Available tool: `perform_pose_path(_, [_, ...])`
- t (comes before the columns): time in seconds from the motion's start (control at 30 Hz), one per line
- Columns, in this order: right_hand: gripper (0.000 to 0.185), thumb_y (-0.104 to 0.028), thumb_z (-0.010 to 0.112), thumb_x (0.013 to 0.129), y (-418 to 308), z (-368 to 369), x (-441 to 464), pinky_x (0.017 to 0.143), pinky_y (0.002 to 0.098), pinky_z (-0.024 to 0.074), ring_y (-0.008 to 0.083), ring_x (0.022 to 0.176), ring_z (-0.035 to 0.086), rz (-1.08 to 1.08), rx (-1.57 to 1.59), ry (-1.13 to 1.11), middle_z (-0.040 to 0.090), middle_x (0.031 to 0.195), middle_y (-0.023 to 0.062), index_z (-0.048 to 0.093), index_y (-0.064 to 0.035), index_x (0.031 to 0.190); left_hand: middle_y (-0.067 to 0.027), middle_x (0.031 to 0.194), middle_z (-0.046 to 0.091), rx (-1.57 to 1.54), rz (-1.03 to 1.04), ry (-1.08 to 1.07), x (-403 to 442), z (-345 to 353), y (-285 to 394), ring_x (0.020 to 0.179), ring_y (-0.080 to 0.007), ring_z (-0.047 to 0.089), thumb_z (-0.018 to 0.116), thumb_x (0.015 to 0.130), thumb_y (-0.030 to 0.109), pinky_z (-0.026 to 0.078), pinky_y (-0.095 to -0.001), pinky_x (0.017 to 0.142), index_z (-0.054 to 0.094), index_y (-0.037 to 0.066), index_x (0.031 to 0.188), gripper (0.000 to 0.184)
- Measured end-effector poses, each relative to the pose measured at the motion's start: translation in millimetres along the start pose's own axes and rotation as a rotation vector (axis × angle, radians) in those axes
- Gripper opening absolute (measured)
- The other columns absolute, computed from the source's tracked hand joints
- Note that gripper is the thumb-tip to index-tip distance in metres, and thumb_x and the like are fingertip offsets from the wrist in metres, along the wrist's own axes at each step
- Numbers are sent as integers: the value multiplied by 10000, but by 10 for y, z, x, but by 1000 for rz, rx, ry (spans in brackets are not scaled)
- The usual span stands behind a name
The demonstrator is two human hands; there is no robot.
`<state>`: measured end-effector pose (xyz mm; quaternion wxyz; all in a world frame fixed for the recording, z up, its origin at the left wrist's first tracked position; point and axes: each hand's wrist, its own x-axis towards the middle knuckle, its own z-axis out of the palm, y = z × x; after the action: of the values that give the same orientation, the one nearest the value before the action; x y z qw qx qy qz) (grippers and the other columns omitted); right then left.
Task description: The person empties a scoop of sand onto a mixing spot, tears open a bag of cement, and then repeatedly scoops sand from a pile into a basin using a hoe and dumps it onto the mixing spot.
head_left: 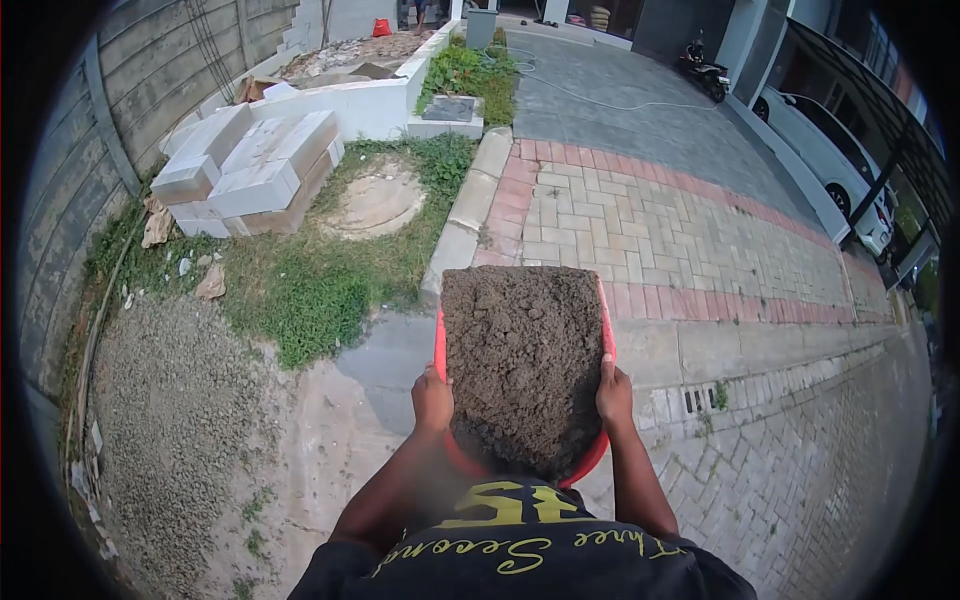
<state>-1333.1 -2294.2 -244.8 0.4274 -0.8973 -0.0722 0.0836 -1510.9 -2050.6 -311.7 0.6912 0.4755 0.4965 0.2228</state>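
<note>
A red container (608, 330) heaped with dark, crumbly wet material (525, 360) is held up in front of my body. My left hand (432, 400) grips its left side, fingers wrapped around the rim and partly hidden beneath it. On the opposite side, my right hand (614, 390) clasps the rim with the thumb on top. The rounded near end of the container is close to my dark shirt, and its squared far end points forward.
Stacked pale blocks (250, 165) lie left, near a concrete wall (70, 200). Gravel (170, 430) covers the lower left. Ahead are a curb (480, 190), patterned paving (640, 225) and a hose (620, 107). A motorcycle (705, 75) and white car (830, 150) stand right.
</note>
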Motion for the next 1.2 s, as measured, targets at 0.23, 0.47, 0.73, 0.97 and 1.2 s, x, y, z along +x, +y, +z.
perform_pose_path(0.23, [683,-521,349,981,-1048,658,2918,673,422,440,323,682,590,-58,143,1,586,691,243,590,98,820,-129,685,575,12,-1,-28,2282,1496,1370,559,-210,529,318,971,389,437,-339,571,584,-47,801,539])
perform_pose_path(0.47, [638,-485,352,990,-2542,1193,6139,685,446,446,433,697,571,-199,74,-9,583,706,265,592,88,842,-94,602,536,-78,-12,73,4536,3277,2991,538,-177,509,326,975,421,405,-293,524,581,-6,751,546])
perform_pose_path(0.73, [648,-484,345,993,-3710,1961,8793,699,431,444,337,712,595,-185,38,-108,589,721,249,597,93,844,-87,575,529,-13,44,217,6634,4572,4314,523,-210,505,334,977,439,393,-363,512,581,-2,688,582])
perform_pose_path(0.97, [688,-529,364,981,-5272,2670,11217,756,343,442,196,782,548,-148,-29,-201,622,821,147,605,115,963,-112,580,537,228,209,261,8699,5580,6040,554,-246,531,344,984,429,409,-380,558,594,-12,687,587])
perform_pose_path(1.2, [647,-503,384,985,-6752,3197,13053,629,368,407,183,651,462,-220,75,-207,507,649,111,556,88,786,-95,576,525,106,85,272,10192,6190,7702,553,-232,518,350,990,407,399,-376,569,591,-7,694,563])
